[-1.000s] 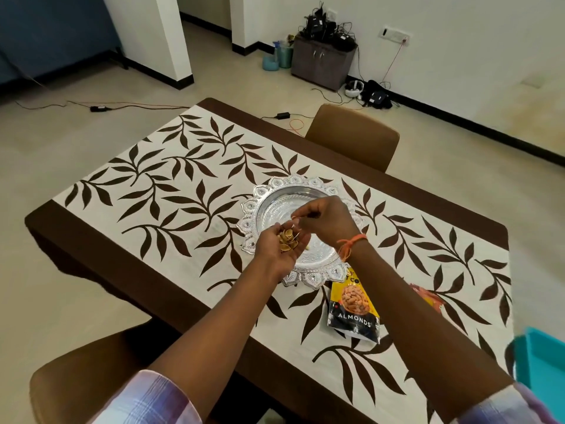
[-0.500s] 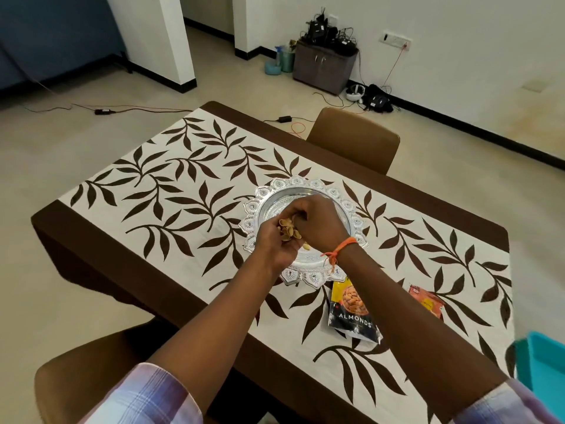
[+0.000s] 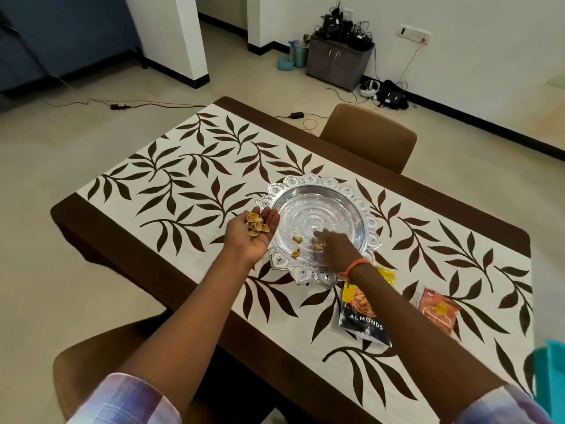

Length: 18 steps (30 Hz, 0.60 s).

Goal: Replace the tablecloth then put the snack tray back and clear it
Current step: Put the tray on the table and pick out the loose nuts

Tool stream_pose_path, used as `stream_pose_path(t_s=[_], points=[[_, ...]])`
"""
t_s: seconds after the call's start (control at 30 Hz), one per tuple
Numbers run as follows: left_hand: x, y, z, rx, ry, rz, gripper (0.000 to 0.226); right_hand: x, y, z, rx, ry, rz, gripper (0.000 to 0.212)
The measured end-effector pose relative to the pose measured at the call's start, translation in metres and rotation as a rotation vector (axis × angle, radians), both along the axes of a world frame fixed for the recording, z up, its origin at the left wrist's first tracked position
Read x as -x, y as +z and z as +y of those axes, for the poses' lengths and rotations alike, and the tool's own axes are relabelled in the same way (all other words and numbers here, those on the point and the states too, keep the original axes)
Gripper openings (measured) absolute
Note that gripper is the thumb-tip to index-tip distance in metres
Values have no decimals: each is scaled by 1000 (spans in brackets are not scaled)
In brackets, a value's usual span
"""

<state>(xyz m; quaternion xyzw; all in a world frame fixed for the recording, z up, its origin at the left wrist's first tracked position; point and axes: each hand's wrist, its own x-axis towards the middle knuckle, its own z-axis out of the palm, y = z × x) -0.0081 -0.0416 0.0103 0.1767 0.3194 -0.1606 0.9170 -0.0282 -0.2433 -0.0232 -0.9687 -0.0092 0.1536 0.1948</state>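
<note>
Head view, listed from left to right.

Tablecloth [image 3: 189, 166]: white centre panel printed with dark brown leaf sprays, plain brown border; spread flat over the table.

Left hand [image 3: 253, 234]: palm up and cupped at the tray's left edge, cradling a small heap of tan shells [image 3: 256, 225].

Tray [image 3: 360, 203]: round, silver, embossed with concentric rings, scalloped ornamental rim; lies on the cloth near the table's middle. Contents: three loose shell pieces [image 3: 297, 239] in the near part of the basin; the remainder of the basin shows bare metal.

Right hand [image 3: 334, 244]: reaches into the tray's near side, fingers down at one of the shell pieces; motion-blurred, so whether it pinches the piece cannot be told. Orange thread around the wrist.

Almonds bag [image 3: 362, 316]: black and yellow pouch, lying flat on the cloth just in front of the tray, partly under the right forearm.

Orange packet [image 3: 438, 310]: lying flat, to the right of the almonds bag.
</note>
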Motion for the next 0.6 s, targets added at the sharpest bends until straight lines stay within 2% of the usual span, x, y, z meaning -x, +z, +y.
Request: stream_pose_path(t_s=[0.07, 0.23, 0.37, 0.5, 0.6], points=[[1, -2, 1, -9, 0, 2, 37, 5, -7, 21, 60, 91, 19, 48], [7, -4, -6, -36, -29, 9, 35, 2, -7, 61, 40, 250, -35, 47], [8, -3, -6, -50, -31, 8, 34, -13, 2, 56, 11, 337, -134, 38], [9, -4, -3, -51, -28, 16, 32, -7, 5, 52, 70, 548, -156, 33], [9, -3, -4, -39, -27, 12, 32, 0, 3, 39, 143, 577, -203, 34]])
